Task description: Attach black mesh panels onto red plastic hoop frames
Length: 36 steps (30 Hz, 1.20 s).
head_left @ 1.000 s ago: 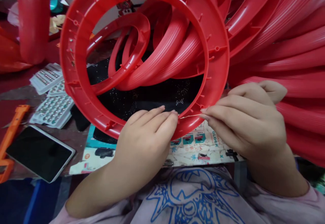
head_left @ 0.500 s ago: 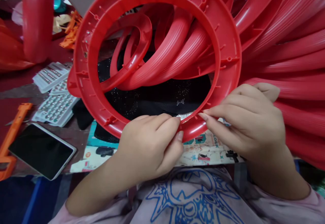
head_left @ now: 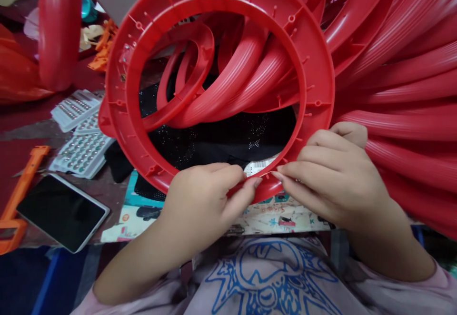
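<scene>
1. Head view: I see the red ring [head_left: 319, 79] at centre, its ribbed hollow side facing me.
2. The left hand [head_left: 205, 198] grips its rim at six o'clock.
3. The right hand [head_left: 333, 174], toward five, pinches a thin strand [head_left: 267, 174], its long axis running roughly nine to three.

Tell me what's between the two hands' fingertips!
In the head view, a thin pale strand shows between the left hand and right hand, over the red ring.

Left grip [head_left: 207, 198] curls near pinching right grip [head_left: 332, 177]
</scene>
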{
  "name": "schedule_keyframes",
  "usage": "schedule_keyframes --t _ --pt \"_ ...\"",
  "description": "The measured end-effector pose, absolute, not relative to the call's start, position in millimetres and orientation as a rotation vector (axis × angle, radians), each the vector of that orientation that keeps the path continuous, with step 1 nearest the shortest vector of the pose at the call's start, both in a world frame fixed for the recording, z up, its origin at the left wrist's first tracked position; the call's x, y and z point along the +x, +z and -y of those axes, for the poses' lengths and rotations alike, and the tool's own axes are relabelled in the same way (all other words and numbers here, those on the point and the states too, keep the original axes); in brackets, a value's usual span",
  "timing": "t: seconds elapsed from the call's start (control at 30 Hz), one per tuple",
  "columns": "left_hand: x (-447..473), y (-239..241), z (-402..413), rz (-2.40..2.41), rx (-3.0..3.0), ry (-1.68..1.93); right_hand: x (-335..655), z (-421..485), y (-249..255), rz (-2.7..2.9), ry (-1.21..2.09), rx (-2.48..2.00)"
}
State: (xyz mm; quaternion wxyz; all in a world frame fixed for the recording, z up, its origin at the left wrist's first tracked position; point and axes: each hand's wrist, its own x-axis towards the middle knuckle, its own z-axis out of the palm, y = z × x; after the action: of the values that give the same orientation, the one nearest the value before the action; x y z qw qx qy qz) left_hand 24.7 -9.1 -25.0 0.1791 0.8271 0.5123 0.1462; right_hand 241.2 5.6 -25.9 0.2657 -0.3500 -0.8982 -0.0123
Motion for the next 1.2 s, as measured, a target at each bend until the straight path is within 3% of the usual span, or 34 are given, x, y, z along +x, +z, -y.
schedule_keyframes --t 0.17,0.33,0.5,1.2 --pt "23.2 -26.3 7.3 -1.456 2.315 0.344 238.3 -5.6 -25.5 2.418 -0.087 -0.929" --pt "25.6 -29.6 9.9 -1.476 2.571 0.492 232.9 -1.4 -27.1 2.343 -0.183 -0.963" --pt "26.2 -35.4 8.8 -1.462 2.840 0.585 234.6 0.8 -27.6 2.325 -0.074 -1.034" --pt "21.2 -34.3 6.9 -1.175 2.965 0.362 249.0 -6.6 -32.2 2.370 -0.351 -1.006"
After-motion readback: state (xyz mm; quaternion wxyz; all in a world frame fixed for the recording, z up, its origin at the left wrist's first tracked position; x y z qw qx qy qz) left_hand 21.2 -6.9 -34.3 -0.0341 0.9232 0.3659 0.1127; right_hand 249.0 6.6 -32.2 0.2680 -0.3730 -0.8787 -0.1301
